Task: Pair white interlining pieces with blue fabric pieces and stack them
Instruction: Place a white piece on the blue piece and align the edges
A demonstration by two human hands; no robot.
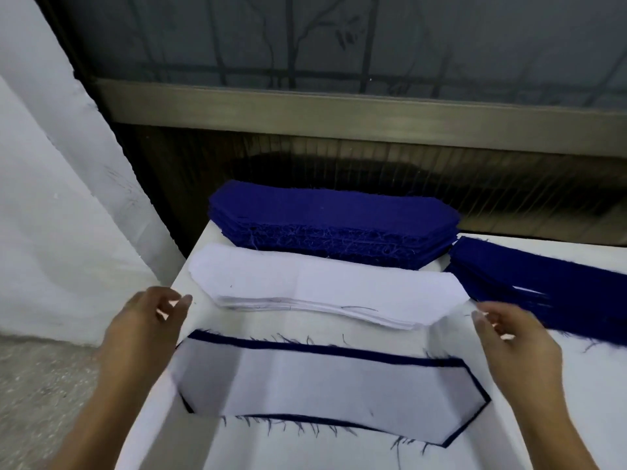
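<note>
Apparently between pairs. Nearest on the desk (305,329), a white interlining piece (322,391) flat upon a blue fabric piece (339,350), blue rim showing round it. Left hand (146,320) and right hand (515,340) above its ends, fingers (183,300) loosely curled, grasping nothing. Next, probably: reach to the white stack (322,293) just behind, peel off one sheet only, likewise from the blue stack (332,225).

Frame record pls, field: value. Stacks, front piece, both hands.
back stack: blue fabric pieces
middle stack: white interlining pieces
front pair: white interlining on blue piece, blue rim showing
right stack: blue pieces, white slivers between
left hand: empty, at white stack's left end
right hand: empty, at its right end
</note>
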